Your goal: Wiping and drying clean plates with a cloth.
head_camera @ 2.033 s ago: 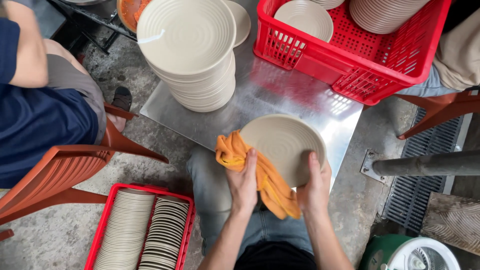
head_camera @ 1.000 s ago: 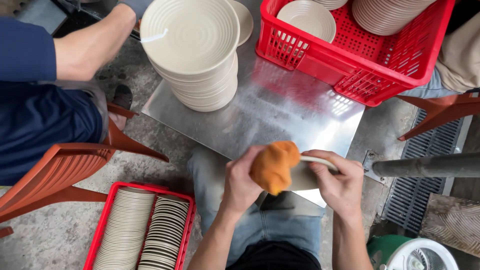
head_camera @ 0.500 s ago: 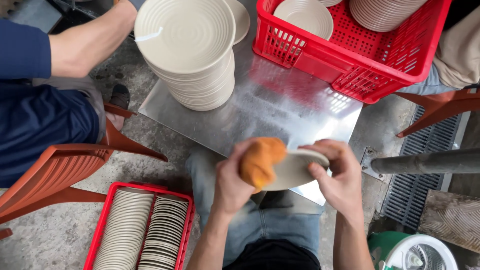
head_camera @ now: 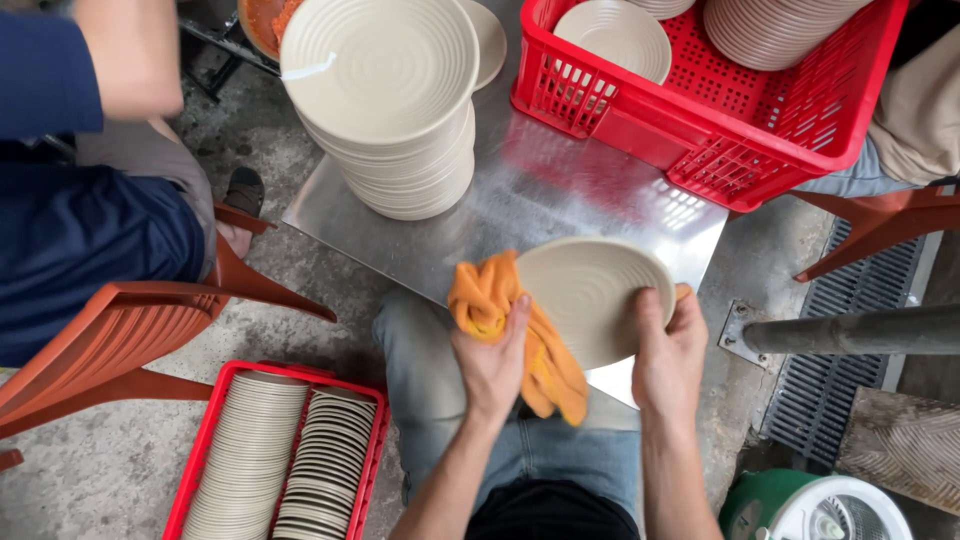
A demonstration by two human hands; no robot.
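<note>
Plate (head_camera: 590, 295) is tilting above the metal table's (head_camera: 560, 190) near edge, over the person's lap. Right hand (head_camera: 668, 345) is pinching its rim, thumb on top. Left hand (head_camera: 492, 355) is pressing an orange cloth (head_camera: 520, 335) against its left side.

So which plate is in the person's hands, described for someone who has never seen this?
Start at the shiny metal table in the middle. At its near edge, the right hand grips a beige ridged plate while the left hand presses an orange cloth to it. Every other plate sits stacked or in a red crate; this one is held alone.
</note>
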